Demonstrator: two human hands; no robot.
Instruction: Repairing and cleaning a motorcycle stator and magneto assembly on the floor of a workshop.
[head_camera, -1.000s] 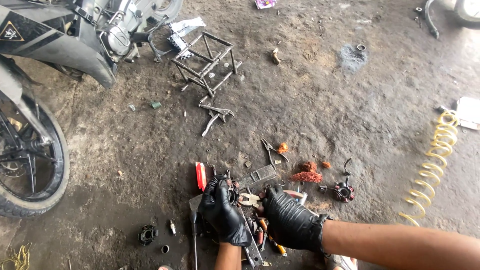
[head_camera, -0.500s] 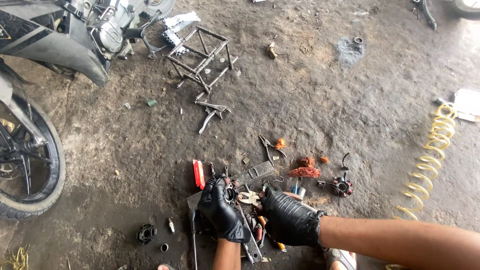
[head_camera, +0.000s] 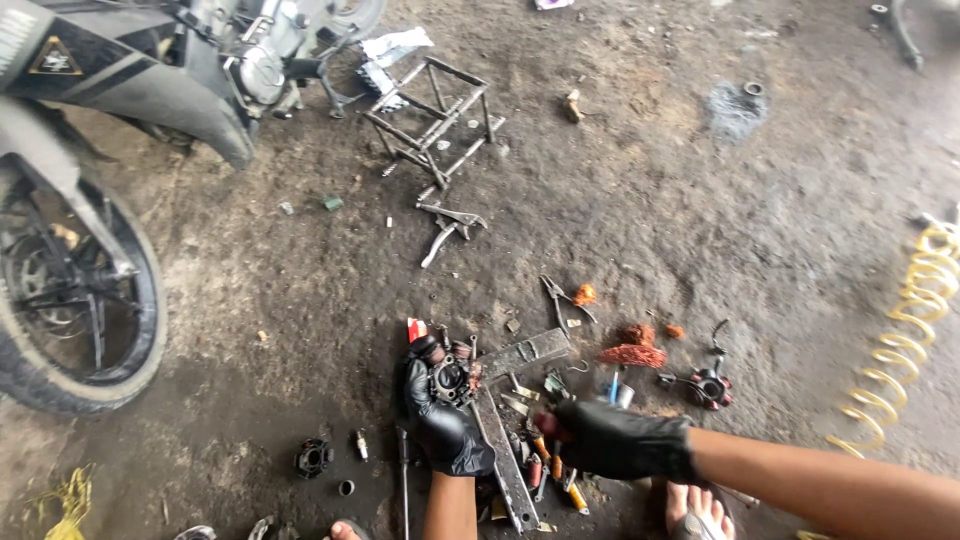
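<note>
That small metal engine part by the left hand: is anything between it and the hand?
Nothing visible. The left hand, in a black glove, has its grip directly around the small metal engine part. The right hand hovers apart, over the scattered tools.

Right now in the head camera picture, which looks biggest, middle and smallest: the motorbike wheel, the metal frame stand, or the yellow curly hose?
1. Motorbike wheel, clearly the biggest.
2. Metal frame stand.
3. Yellow curly hose, though the picture's edge cuts it off, so it and the stand look about alike and I cannot rank them surely.

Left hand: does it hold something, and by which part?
The left hand holds a small dark metal engine part, gripped around its lower body.
</note>
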